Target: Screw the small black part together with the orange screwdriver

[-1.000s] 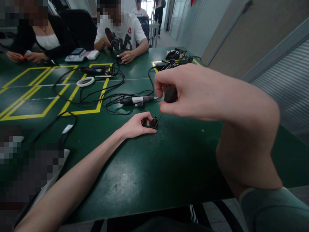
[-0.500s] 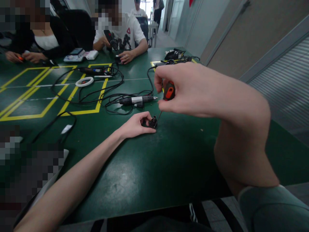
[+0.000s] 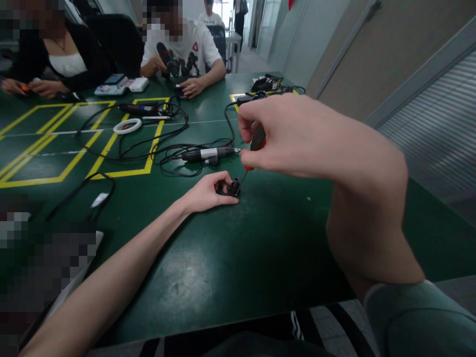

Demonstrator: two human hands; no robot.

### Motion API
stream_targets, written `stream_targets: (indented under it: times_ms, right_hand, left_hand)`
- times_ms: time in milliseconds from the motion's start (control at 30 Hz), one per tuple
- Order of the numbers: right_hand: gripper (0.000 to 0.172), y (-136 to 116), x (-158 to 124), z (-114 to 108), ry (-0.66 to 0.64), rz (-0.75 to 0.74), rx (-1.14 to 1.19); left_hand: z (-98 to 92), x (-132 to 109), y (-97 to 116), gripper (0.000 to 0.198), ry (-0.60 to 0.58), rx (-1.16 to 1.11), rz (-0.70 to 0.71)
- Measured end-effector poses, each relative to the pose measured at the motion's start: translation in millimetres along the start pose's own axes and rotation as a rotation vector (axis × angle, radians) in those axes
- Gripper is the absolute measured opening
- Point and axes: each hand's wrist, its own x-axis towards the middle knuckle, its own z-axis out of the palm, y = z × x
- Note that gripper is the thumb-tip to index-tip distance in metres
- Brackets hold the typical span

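Observation:
My left hand [image 3: 210, 191] is closed around a small black part [image 3: 233, 187] and rests on the green table. A short round stub rises from the top of this part; its kind I cannot make out. My right hand [image 3: 290, 134] grips the dark and red handle of a screwdriver [image 3: 258, 139] from above. The screwdriver's thin shaft slants down and left, and its tip meets the right side of the black part. Just beyond both hands lies an electric screwdriver [image 3: 208, 154], black and silver, with its bit pointing right.
Looped black cables [image 3: 174, 134] and a white ring [image 3: 127, 126] lie on the green table [image 3: 223, 277] among yellow tape lines. Another corded tool [image 3: 139, 109] is farther back. Two people sit across the table. A pixelated flat object [image 3: 55, 267] is at the left.
The screwdriver's handle has turned in my right hand: its red patch has rolled away from view. My left hand stays on the black part. The whole view has shifted slightly.

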Motion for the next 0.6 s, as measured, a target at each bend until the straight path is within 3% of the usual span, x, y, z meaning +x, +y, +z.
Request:
stream_targets:
  times_ms: [133, 333, 600]
  right_hand:
    - [0.028, 0.3, 1.3, 2.2, 0.035, 0.064, 0.024]
    - [0.001, -1.4, 2.3, 0.6, -0.015, -0.083, 0.048]
    - [0.013, -2.1, 0.8, -3.1, -0.023, -0.053, 0.026]
  left_hand:
    - [-0.5, 0.0, -0.9, 0.037, -0.005, 0.001, 0.002]
    - [-0.2, 0.6, -3.1, 0.037, -0.004, -0.026, 0.009]
    - [-0.4, -0.1, -3.8, 0.037, -0.002, -0.017, -0.001]
